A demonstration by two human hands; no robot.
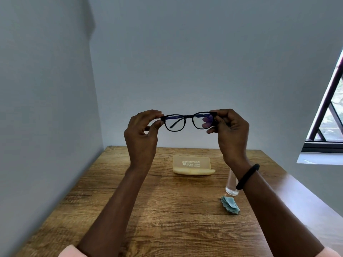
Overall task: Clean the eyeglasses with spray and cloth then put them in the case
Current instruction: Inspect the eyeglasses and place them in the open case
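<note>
Black-framed eyeglasses [188, 117] are held up in the air above the table, temples folded behind the lenses. My left hand [142, 134] pinches the left end of the frame. The right end is pinched by my right hand [229, 130], with fingertips showing through the right lens. A pale yellow case [193, 165] lies open on the wooden table [167, 210] below the glasses. A clear spray bottle [231, 184] stands right of the case, partly hidden by my right wrist. A crumpled light-blue cloth [230, 204] lies just in front of the bottle.
The table sits in a corner, with grey walls at the left and the back. A window [328, 108] with a dark frame is at the right. A black band circles my right wrist [247, 176].
</note>
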